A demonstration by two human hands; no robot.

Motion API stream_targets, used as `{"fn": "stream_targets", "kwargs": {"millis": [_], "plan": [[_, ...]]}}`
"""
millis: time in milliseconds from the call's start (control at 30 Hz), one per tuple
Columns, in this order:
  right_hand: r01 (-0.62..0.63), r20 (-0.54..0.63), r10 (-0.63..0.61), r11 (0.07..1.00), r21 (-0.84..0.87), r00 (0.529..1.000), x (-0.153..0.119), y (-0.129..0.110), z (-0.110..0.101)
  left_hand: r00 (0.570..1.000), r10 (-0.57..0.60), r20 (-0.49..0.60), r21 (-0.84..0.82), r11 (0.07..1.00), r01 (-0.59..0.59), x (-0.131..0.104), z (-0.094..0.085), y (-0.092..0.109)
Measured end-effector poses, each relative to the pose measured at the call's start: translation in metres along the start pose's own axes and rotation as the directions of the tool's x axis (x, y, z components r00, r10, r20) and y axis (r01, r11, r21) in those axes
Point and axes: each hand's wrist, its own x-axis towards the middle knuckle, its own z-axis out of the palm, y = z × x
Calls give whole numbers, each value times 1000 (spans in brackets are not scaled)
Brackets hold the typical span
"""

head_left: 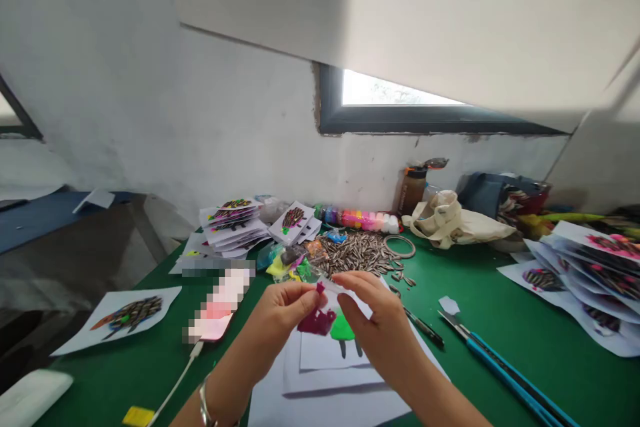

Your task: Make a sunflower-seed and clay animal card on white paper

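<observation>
My left hand (287, 310) pinches a piece of magenta modelling clay (316, 321) between thumb and forefinger; the clay seems to sit in a small clear plastic bag (330, 285). Opposite it, my right hand (375, 310) has its curled fingers at the bag's upper edge, and the fingertips are partly hard to make out. Below both hands lies a white card (325, 359) with a bright green clay shape (343, 327) and dark seed legs, resting on larger white sheets (320, 407).
Sunflower seeds (357, 252), bagged clay (293, 267) and clay tubs (367, 219) lie behind. Stacked seed pictures (230, 227) stand left, more (595, 287) right. Blue-handled scissors or tweezers (505, 367), a pen (425, 328), a charging phone (220, 310) and a bottle (413, 188) surround the work.
</observation>
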Motion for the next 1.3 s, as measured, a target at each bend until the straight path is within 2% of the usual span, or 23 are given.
{"fn": "stream_targets", "kwargs": {"millis": [133, 267, 333, 433, 533, 667, 800, 967, 1133, 1300], "plan": [[-160, 61, 153, 976, 150, 986, -4, 9, 0, 999, -10, 48, -15, 1000, 10, 10, 12, -5], [-374, 200, 327, 885, 277, 923, -2, 15, -11, 992, -56, 111, -60, 996, 63, 17, 14, -17], [-437, 318, 344, 850, 294, 884, 0, 16, -13, 987, -105, 123, -70, 991, 114, 17, 12, -24], [-469, 459, 327, 850, 238, 826, 0, 20, -10, 981, -165, 102, -40, 985, 170, 16, 7, -31], [-515, 468, 376, 830, 214, 800, -1, 23, -4, 979, -185, 85, -21, 982, 187, 14, 5, -32], [-619, 469, 454, 726, 298, 758, -3, 22, 0, 968, -225, 111, -59, 971, 232, 13, 6, -31], [-672, 488, 481, 640, 372, 728, -6, 21, 4, 966, -210, 149, -83, 971, 224, 13, 6, -33], [-677, 525, 443, 590, 440, 727, -8, 22, 5, 963, -162, 216, -152, 968, 197, 14, 1, -39], [-681, 594, 363, 545, 490, 718, -8, 28, 3, 970, -139, 197, -186, 967, 176, 16, -4, -39], [-719, 584, 432, 521, 460, 687, -9, 29, 5, 970, -149, 190, -80, 983, 167, 17, -1, -37]]}}
